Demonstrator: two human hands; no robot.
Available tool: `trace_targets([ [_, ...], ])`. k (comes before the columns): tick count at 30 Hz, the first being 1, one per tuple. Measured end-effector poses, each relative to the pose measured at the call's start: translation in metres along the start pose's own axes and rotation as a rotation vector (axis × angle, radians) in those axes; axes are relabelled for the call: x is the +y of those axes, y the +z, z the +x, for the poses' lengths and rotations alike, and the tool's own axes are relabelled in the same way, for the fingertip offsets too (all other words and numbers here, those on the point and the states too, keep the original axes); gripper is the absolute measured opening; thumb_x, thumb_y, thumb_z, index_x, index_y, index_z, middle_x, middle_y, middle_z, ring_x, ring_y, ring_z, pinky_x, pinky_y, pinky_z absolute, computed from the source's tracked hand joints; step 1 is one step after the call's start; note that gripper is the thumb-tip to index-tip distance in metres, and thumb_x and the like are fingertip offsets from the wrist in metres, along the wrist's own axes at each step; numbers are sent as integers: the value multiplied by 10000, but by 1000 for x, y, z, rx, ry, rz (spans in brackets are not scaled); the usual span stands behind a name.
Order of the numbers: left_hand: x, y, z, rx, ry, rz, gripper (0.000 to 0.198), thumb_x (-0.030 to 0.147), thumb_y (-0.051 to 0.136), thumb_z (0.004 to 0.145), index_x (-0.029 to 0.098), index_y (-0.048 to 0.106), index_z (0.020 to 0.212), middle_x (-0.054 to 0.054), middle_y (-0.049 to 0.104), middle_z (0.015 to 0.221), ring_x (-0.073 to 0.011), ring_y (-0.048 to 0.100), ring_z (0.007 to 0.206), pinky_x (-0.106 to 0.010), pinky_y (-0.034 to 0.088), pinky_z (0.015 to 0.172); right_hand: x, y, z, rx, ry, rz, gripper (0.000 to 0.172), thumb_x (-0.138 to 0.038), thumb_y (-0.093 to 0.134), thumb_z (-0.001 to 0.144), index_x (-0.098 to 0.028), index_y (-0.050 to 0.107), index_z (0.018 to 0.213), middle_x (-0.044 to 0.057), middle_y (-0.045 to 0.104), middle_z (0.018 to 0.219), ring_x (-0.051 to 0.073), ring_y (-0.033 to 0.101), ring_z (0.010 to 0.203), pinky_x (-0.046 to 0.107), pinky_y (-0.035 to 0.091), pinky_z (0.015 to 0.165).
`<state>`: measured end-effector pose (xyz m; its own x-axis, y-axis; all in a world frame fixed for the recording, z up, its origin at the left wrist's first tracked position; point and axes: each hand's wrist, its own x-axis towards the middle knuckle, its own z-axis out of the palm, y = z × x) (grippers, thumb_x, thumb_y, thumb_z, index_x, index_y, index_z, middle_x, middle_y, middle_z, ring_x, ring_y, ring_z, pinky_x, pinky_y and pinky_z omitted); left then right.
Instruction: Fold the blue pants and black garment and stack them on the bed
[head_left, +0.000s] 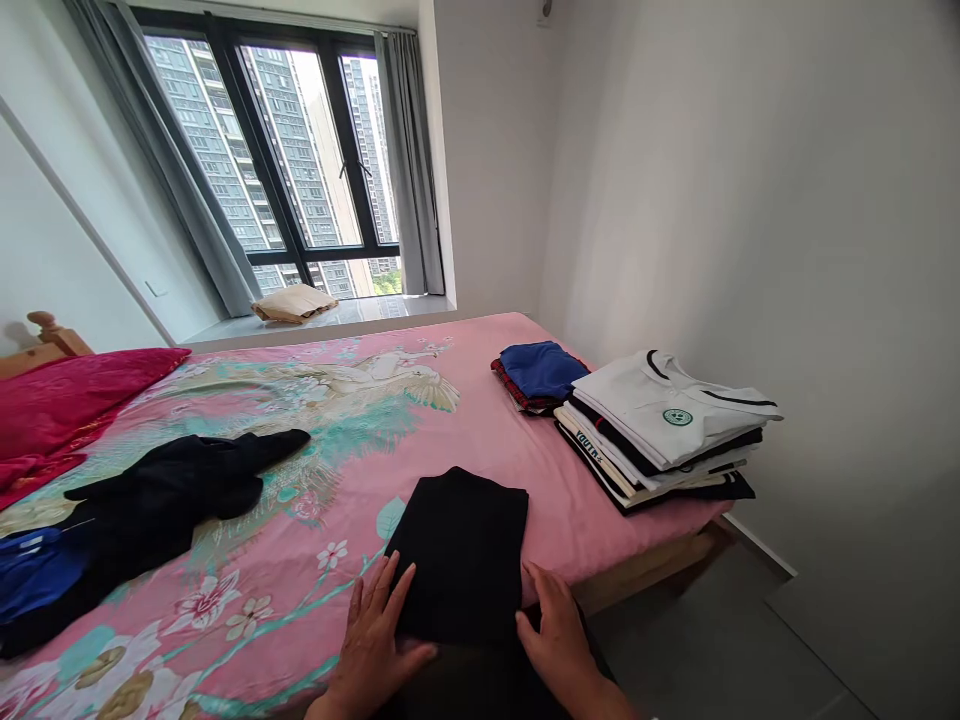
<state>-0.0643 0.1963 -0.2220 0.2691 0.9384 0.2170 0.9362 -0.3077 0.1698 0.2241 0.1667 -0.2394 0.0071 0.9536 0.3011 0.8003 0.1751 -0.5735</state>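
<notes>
A black folded garment (pixel 461 560) lies flat on the near edge of the bed; its exact kind cannot be made out. My left hand (pixel 373 630) rests along its lower left side, fingers spread and the thumb pointing inward. At the lower right side is my right hand (pixel 559 630), thumb and fingers apart, close against the cloth. Neither hand grips anything. Dark cloth shows below the garment, between my wrists.
Folded shirts (pixel 667 430) form a tall stack at the bed's right corner. Beside it sits a smaller pile topped by blue clothing (pixel 544 370). Crumpled black clothes (pixel 172 500) lie left, near a red pillow (pixel 75 410). A beige bundle (pixel 294 302) rests on the windowsill.
</notes>
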Motion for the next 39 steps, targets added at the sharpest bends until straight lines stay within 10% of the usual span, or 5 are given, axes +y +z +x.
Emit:
trace_targets([
  [6, -34, 1, -13, -9, 79, -155, 567, 234, 448, 834, 209, 386, 1397, -55, 313, 1508, -230, 261, 1394, -419, 292, 1135, -5, 0, -11, -226, -376, -111, 943, -63, 467, 601, -224, 162, 1478, 60, 111, 1562, 315, 86, 1421, 559, 223, 1108],
  [21, -43, 5, 3, 101, 7, -117, 540, 83, 441, 654, 217, 609, 1149, -38, 582, 1299, -213, 515, 1220, -382, 428, 1045, 3, 44, 23, 78, -411, -93, 489, -112, 418, 851, -365, 534, 1253, 39, 556, 1308, 292, 428, 1274, 650, 277, 1027],
  [27, -18, -66, 13, 272, 15, -243, 457, 174, 485, 682, 235, 638, 1108, -41, 697, 1060, -224, 621, 1010, -381, 479, 943, -14, -10, 53, 162, -454, 196, 290, -263, 382, 908, -257, 614, 1081, 58, 700, 1006, 244, 625, 1023, 554, 384, 1009],
  [33, -2, -158, 62, 379, -254, -583, 403, 353, 493, 762, 218, 593, 1129, -36, 679, 1052, -195, 632, 949, -314, 504, 822, -70, -91, 115, 90, -158, 371, 291, -427, 448, 894, -213, 646, 899, 51, 693, 766, 204, 643, 698, 306, 513, 649],
  [39, -32, -96, 119, 160, -510, -646, 460, 379, 453, 780, 110, 588, 1128, -85, 706, 881, -196, 663, 815, -312, 511, 747, -61, -44, 178, -200, 71, 307, 324, -431, 473, 836, -174, 672, 834, 46, 708, 765, 191, 657, 734, 275, 496, 675],
])
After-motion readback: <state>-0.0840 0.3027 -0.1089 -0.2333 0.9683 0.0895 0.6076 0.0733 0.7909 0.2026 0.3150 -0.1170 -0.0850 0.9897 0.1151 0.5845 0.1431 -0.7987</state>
